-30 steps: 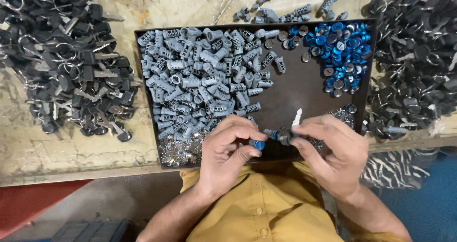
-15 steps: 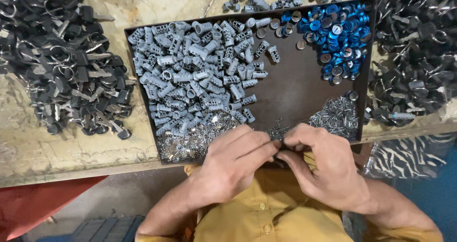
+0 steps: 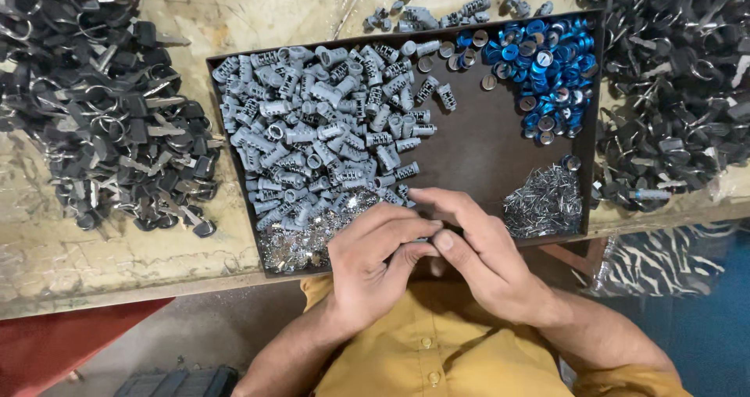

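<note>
Meeting at tray [image 3: 234, 162] near edge: hands [image 3: 375, 260]

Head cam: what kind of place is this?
Likely a small lock-assembly workbench. A dark tray holds sorted grey cylinders, blue caps and small metal pins, with heaps of black-headed keys on both sides.
</note>
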A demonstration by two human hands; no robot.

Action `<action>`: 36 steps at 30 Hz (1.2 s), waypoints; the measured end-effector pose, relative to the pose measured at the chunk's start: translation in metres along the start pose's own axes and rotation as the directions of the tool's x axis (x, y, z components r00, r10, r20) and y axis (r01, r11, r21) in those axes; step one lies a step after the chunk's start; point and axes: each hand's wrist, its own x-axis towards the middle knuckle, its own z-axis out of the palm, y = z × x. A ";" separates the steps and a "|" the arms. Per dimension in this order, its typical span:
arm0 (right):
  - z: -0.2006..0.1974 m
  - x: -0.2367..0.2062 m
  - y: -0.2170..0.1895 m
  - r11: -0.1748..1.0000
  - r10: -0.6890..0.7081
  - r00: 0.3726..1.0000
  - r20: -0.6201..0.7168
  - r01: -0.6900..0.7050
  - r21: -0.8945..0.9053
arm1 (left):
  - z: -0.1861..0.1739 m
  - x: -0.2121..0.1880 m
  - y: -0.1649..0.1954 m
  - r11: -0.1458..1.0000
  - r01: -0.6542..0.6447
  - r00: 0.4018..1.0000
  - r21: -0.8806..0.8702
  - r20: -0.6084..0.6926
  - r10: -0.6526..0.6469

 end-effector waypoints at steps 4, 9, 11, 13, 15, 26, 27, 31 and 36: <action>0.002 -0.001 0.002 0.992 0.019 0.998 -0.053 -0.012 0.126 | 0.004 -0.003 0.002 0.999 0.011 1.000 -0.035 -0.027 -0.012; -0.008 -0.001 -0.002 0.961 -0.080 0.996 0.024 0.071 0.267 | 0.001 -0.001 -0.007 0.993 0.043 0.996 -0.109 -0.073 -0.051; -0.009 -0.001 -0.004 0.983 -0.122 0.992 0.001 0.121 0.138 | 0.001 -0.003 -0.008 0.996 0.037 0.997 -0.082 -0.067 -0.042; -0.006 0.000 -0.006 0.993 -0.115 0.992 -0.046 0.116 0.025 | 0.004 -0.005 -0.008 0.994 0.034 0.998 -0.101 -0.057 -0.040; 0.000 -0.001 -0.007 0.997 -0.055 0.992 -0.116 0.048 -0.066 | 0.008 -0.008 -0.004 0.986 0.040 0.998 -0.164 -0.048 -0.048; -0.059 0.042 -0.068 0.875 -0.151 0.765 0.626 0.398 -0.275 | -0.005 -0.016 -0.013 0.915 -0.005 0.977 -0.403 -0.199 -0.082; -0.068 0.051 -0.085 0.853 -0.170 0.628 0.759 0.480 -0.206 | -0.007 -0.020 -0.013 0.875 0.007 0.968 -0.484 -0.217 -0.128; -0.087 0.077 -0.146 0.140 -0.750 0.661 -0.008 0.147 -0.979 | -0.004 -0.028 -0.019 0.885 0.127 0.967 -0.448 -0.143 -0.212; -0.031 0.044 -0.106 0.368 -0.593 0.784 0.184 0.467 -0.804 | -0.006 -0.034 -0.023 0.943 0.049 0.981 -0.328 -0.163 -0.108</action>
